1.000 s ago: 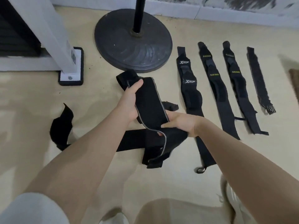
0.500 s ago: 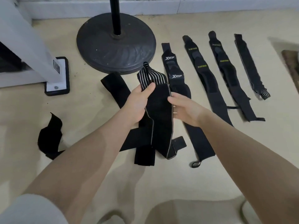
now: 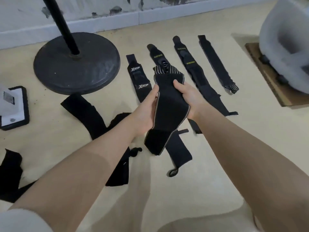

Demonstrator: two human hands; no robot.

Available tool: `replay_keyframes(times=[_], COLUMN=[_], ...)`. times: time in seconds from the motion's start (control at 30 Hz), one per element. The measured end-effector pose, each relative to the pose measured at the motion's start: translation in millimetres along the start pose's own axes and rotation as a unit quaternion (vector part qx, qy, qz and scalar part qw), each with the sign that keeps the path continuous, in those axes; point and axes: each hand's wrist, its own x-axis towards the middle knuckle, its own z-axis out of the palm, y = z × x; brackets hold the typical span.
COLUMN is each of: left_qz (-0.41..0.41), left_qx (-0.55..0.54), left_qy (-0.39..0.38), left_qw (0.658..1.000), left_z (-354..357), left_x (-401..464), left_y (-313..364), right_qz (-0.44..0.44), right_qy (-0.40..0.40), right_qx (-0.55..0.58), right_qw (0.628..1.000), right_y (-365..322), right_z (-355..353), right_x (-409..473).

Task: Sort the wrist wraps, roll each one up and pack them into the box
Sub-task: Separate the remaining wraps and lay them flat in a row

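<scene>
Left hand (image 3: 147, 111) and right hand (image 3: 187, 96) grip opposite edges of a grey-trimmed black wrist wrap (image 3: 168, 104), thumbs on top, fingers curled beneath, above the floor (image 3: 217, 148).

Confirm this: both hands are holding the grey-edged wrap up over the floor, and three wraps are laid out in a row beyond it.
Not quite. The head view shows four wraps in the row, not three: the XTEP wrap, two with yellow lettering, and a plain one. The rest holds: the left hand and right hand both hold the grey-edged wrap above the floor.
</scene>
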Motion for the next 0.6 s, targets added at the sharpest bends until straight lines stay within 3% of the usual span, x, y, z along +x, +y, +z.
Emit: replay_keyframes(times=[0.17, 0.27, 0.5, 0.6], left_qz=[-0.086, -0.101, -0.138, -0.175], left_qx=[0.093, 0.174, 0.073, 0.018], left_qy=[-0.038, -0.01, 0.082, 0.066], left_qw=[0.991, 0.979, 0.984, 0.982], left_z=[77, 128, 247, 289], left_x=[45, 82, 179, 210], left_y=[-22, -31, -47, -49], right_qz=[-0.013, -0.009, 0.006, 0.022], right_qy=[0.075, 0.087, 0.025, 0.005], right_qx=[-0.004, -0.066, -0.113, -0.11], right_qw=[0.997, 0.994, 0.993, 0.994], right_y=[-48, -80, -175, -212], right_z=[-95, -155, -284, -323], right_x=[0, 9, 34, 46])
